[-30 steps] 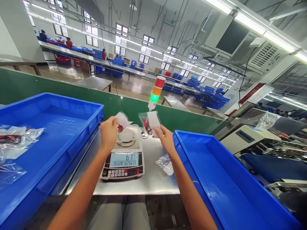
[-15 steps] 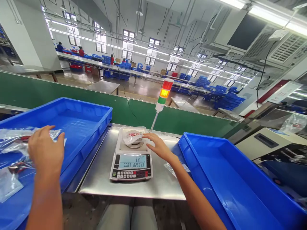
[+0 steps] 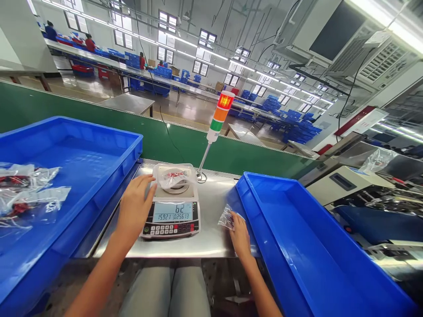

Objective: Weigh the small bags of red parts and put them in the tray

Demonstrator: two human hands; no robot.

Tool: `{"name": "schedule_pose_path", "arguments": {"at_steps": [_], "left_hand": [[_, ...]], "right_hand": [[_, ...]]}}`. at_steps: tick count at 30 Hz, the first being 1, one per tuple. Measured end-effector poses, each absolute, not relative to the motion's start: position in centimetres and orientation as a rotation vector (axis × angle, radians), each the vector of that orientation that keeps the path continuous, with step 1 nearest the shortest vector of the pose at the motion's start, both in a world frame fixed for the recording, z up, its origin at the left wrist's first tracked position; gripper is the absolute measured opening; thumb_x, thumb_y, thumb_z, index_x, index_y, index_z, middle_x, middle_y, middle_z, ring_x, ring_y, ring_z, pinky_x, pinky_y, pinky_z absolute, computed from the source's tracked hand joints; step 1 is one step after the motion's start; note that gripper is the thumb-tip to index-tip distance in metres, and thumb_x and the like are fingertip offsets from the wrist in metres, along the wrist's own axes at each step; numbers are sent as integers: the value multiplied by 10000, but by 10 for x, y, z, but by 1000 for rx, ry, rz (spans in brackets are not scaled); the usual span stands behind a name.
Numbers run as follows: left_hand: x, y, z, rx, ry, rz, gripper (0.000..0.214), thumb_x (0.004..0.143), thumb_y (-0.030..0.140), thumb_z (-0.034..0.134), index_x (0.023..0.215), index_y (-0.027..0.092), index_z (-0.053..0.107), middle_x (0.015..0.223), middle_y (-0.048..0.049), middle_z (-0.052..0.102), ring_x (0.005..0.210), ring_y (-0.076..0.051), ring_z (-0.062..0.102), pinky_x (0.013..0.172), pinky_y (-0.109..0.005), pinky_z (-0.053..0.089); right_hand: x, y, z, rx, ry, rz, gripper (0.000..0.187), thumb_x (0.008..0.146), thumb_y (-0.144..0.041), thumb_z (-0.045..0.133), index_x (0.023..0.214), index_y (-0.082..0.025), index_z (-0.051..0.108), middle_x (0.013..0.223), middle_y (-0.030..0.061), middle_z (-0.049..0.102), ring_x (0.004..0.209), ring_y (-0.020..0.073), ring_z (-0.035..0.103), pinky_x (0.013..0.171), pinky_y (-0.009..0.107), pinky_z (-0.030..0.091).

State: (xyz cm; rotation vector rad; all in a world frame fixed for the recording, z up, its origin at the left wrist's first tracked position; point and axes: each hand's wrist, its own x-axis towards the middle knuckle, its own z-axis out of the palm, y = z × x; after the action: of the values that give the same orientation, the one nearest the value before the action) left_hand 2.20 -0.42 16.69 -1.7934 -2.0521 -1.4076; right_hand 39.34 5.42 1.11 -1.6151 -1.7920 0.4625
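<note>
A digital scale (image 3: 173, 215) with a lit display stands on the metal worktop. On its pan lies a clear bag with red pieces (image 3: 175, 176), in what looks like a shallow clear tray. My left hand (image 3: 136, 204) is at the scale's left side, fingers stretched out and thumb apart, its fingertips close to the clear tray; whether they touch it I cannot tell. To the right of the scale, my right hand (image 3: 240, 233) has its fingers closed at the edge of a small clear plastic bag (image 3: 226, 219) on the worktop.
A blue bin (image 3: 109, 215) on the left holds several clear bags with red parts (image 3: 26, 193). Another blue bin (image 3: 287, 246) stands at right, beside a beige machine (image 3: 357, 185). Behind the scale rise a signal light (image 3: 218, 119), lit red, and a green partition (image 3: 178, 141).
My left hand has left the bags in the left bin and come to the scale. My right hand has moved from the pan down to the plastic bag. The signal light went from amber to red.
</note>
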Motion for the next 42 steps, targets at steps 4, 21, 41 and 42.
{"name": "schedule_pose_path", "arguments": {"at_steps": [4,21,41,42], "left_hand": [[40,17,170,-2022,-1952,-1302,354,1024,344,370,1119,169,663,1226,-106,670,1218,-271,577,1070,-442,496],[38,94,192,-1944,-2239,-1211,153,939,193,444,932,191,597,942,-93,705,893,-247,674,815,-353,540],[-83,-53,161,-1166,-2210,-1237,349,934,481,331,1020,237,565,1118,-162,646,1200,-427,580,1051,-663,479],[-72,-51,150,-1211,-2192,-1282,347,946,466,336,1025,230,577,1114,-150,659,1161,-394,606,1046,-621,497]], "right_hand": [[388,55,41,-1357,-1255,857,528,795,-506,705,1214,-222,555,1372,150,610,1237,336,613,1049,564,516],[334,41,159,-909,-1015,1482,495,741,-425,842,1161,-215,684,1313,104,680,1190,332,664,1033,552,554],[250,134,149,-762,-2288,746,547,947,-504,632,1450,-313,537,1530,67,502,1437,241,429,1221,473,318],[264,138,136,-897,-2214,690,478,989,-494,545,1424,-298,560,1491,66,543,1402,229,470,1209,462,338]]}}
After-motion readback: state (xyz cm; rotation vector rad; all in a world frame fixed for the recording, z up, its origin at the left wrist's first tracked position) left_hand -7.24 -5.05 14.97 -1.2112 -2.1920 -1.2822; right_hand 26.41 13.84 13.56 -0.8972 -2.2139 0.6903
